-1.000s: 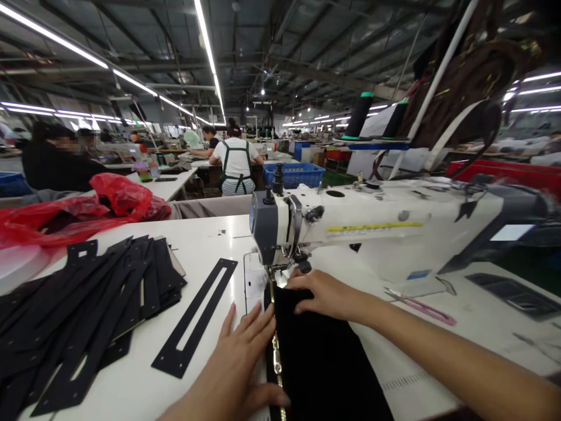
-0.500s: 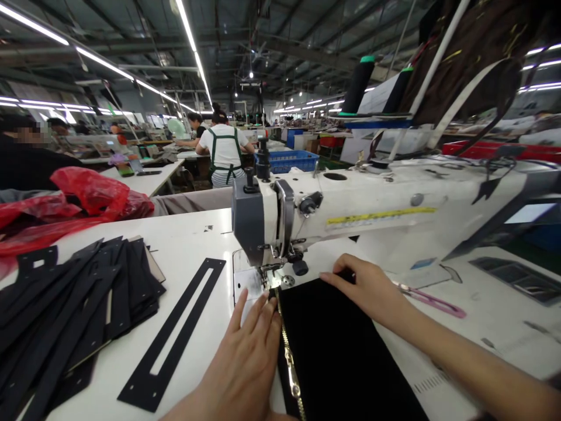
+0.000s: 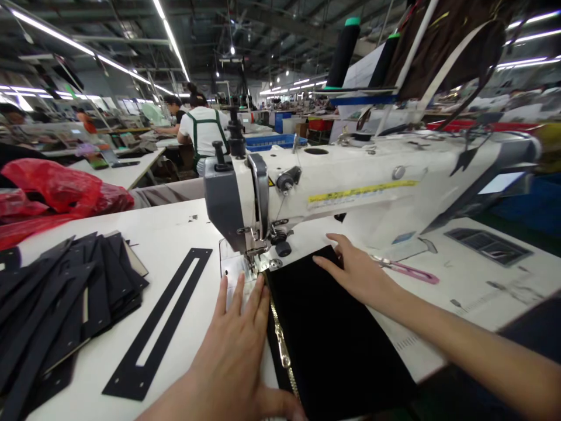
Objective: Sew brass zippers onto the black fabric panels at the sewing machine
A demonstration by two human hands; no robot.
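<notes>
black fabric panel [image 3: 337, 333] with gold zipper [image 3: 283, 354] lies flat, left hand [image 3: 230, 351] and right hand [image 3: 357, 273] open on it.

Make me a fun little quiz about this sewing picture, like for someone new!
1. True or false: the right hand is resting on the black cloth.
2. What colour is the basket past the sewing machine?
3. Which is closer to the left hand: the stack of black strips or the pink snips?

Key: 1. True. 2. Blue. 3. The stack of black strips.
</notes>
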